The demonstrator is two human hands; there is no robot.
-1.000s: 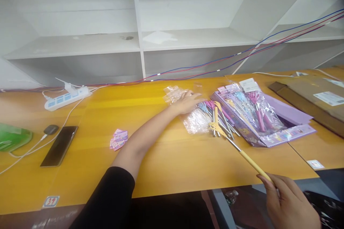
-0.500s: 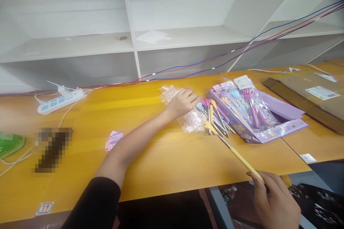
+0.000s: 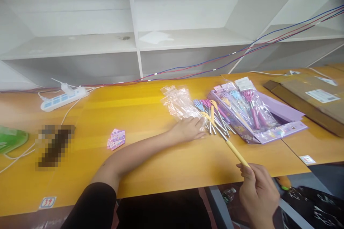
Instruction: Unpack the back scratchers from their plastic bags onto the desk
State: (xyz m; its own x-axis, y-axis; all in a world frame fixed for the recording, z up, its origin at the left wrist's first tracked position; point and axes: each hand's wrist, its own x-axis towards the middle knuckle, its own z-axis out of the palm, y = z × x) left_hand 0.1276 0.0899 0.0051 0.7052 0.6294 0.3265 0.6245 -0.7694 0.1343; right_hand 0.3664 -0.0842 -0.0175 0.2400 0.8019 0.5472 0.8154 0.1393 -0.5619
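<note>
My right hand (image 3: 256, 189) is closed around the yellow handle of a back scratcher (image 3: 236, 152). Its metal rod slants away over the table, and its hand-shaped yellow head lies by my left fingertips. Palm down, my left hand (image 3: 188, 129) has its fingers stretched out at the lower edge of a pile of clear plastic bags (image 3: 180, 102). Whether its fingertips press on a bag is hard to see. Just beyond lie several loose back scratchers (image 3: 215, 109) with blue, pink and yellow heads. A purple display box (image 3: 282, 131) beside them holds several bagged back scratchers (image 3: 252, 109).
Small pink and purple cards (image 3: 116, 139) lie on the yellow table (image 3: 150, 175). A power strip (image 3: 64, 99) is at the back left, a green object (image 3: 12, 139) at the left edge. A cardboard box (image 3: 306, 96) sits far right. White shelves (image 3: 188, 39) and cables stand behind.
My left hand has moved from the top of the plastic bags down toward me, beside the scratcher's head. My right hand has shifted left and slightly up with the back scratcher.
</note>
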